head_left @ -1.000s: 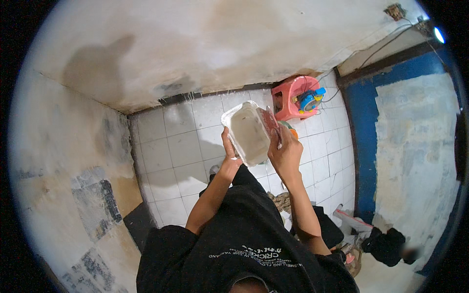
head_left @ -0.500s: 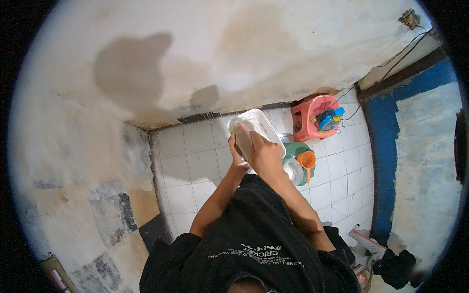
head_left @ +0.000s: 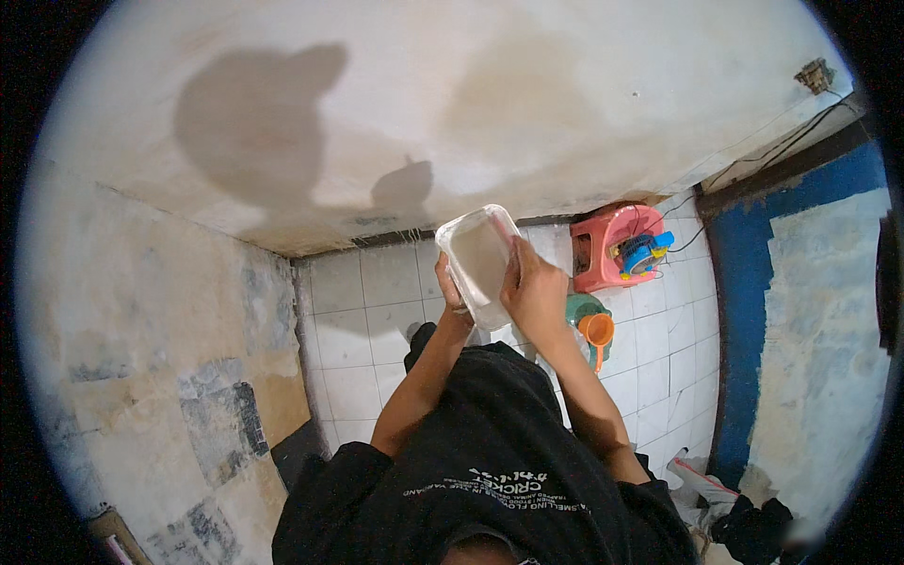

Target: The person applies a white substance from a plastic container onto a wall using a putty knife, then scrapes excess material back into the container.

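A white rectangular plastic container (head_left: 467,219) is held up in front of me, its inside coated with a whitish, paste-like layer (head_left: 481,256). My left hand (head_left: 449,284) grips its left side and underside, with some fingers hidden beneath it. Over the container's right edge, my right hand (head_left: 535,294) is closed around a thin pink tool (head_left: 503,227). The tool's end lies along the right inner wall; its exact kind is hard to make out.
A pink plastic stool (head_left: 593,250) by the wall carries a small blue and yellow fan (head_left: 644,254). Nearer stands a green basin (head_left: 580,307) with an orange dipper (head_left: 597,330). Cables (head_left: 783,143) run down the far right corner. Dark cloth (head_left: 753,527) lies at lower right.
The pink tool and my right hand have shifted from the container's middle to its right side. The container has tilted, showing more of its inside.
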